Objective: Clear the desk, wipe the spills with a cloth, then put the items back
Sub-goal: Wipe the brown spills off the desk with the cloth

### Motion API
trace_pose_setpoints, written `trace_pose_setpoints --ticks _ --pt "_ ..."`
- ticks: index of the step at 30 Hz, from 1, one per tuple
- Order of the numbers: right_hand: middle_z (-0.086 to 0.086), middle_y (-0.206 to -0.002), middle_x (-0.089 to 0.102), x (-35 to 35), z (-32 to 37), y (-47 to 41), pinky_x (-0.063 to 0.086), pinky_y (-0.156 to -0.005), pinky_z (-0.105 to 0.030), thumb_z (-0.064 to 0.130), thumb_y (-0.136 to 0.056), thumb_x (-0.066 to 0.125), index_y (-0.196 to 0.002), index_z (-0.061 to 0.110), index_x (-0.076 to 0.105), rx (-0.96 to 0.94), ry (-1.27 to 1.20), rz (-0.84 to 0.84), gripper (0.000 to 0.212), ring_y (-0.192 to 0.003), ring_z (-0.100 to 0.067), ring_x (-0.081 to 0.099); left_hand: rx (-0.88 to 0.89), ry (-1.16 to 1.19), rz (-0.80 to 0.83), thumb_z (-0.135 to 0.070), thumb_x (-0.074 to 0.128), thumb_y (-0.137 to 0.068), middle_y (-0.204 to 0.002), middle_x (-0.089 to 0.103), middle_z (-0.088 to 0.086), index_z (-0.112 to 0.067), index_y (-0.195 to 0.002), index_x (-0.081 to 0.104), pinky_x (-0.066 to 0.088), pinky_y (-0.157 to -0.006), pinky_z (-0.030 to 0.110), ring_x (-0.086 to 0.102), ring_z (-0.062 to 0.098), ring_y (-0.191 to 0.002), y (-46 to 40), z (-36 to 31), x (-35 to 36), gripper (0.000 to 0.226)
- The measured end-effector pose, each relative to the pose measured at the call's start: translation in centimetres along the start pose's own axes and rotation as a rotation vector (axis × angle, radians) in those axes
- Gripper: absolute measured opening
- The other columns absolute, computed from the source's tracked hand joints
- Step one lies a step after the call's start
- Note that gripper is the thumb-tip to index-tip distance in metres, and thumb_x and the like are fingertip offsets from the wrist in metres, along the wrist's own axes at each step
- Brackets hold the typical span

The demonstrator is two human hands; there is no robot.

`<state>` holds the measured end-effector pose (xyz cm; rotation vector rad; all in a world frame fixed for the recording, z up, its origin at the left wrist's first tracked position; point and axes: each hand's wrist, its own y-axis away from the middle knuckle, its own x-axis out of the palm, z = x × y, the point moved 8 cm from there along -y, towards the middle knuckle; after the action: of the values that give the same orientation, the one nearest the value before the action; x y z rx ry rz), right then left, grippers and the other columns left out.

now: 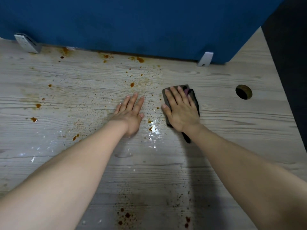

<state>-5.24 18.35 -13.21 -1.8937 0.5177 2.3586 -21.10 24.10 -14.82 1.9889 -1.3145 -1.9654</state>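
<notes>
- Pale wood-grain surface (pixel 216 146), blue partition (pixel 132 22) behind; brown spills (pixel 132 84) ahead and left of the fingers.
- Right hand (pixel 181 112) flat, pressing grey cloth (pixel 193 95).
- Left hand (pixel 131 112) flat, fingers straight.
- No legible writing.

Bare forearms; no sleeves reach either wrist.

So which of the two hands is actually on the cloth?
The right hand: it presses flat on the dark cloth. The left hand rests bare on the stained desk.
</notes>
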Motion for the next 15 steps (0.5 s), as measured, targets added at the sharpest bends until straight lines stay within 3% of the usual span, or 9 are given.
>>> trace_pose_setpoints --ticks 4,8,12,15 --pt "0.011 -0.158 -0.009 0.8 0.6 3.3 -0.01 -0.116 -0.035 0.049 -0.1 0.012 -0.151 0.03 -0.001 0.011 -0.052 0.033 0.056 -0.144 -0.008 -0.016 0.004 -0.009 -0.064 -0.035 0.018 -0.103 -0.154 -0.027 -0.005 -0.028 -0.149 -0.017 -0.006 -0.118 0.04 -0.021 0.017 -0.143 0.1 -0.3 -0.5 0.058" --pt "0.012 -0.158 -0.012 1.6 1.1 6.1 -0.012 -0.115 -0.033 0.045 -0.101 0.013 -0.151 0.032 -0.003 0.013 -0.096 0.084 0.054 -0.143 -0.007 -0.018 0.064 -0.076 -0.257 -0.032 0.026 -0.103 -0.16 -0.005 0.0 -0.021 -0.152 0.005 0.001 -0.118 0.037 -0.003 0.022 -0.147 1.4 -1.9 -2.2 0.055" --pt "0.011 -0.158 -0.013 2.4 1.3 8.3 -0.011 -0.114 -0.032 0.04 -0.101 0.018 -0.151 0.03 -0.001 0.026 -0.151 0.142 0.054 -0.143 -0.007 -0.017 0.159 0.075 -0.458 -0.021 0.036 -0.099 -0.155 0.022 0.004 -0.018 -0.148 0.024 0.021 -0.114 0.037 0.023 0.025 -0.141 3.8 -5.7 -3.5 0.051" --pt "0.005 -0.159 0.004 1.7 1.7 9.5 -0.005 -0.115 -0.026 0.027 -0.103 0.026 -0.151 0.022 0.017 0.008 -0.443 0.134 0.049 -0.146 -0.011 -0.004 0.289 0.217 -0.526 -0.01 0.039 -0.096 -0.146 0.035 0.007 -0.015 -0.145 0.031 0.034 -0.105 0.038 0.036 0.026 -0.132 5.2 -9.3 -3.3 0.05"
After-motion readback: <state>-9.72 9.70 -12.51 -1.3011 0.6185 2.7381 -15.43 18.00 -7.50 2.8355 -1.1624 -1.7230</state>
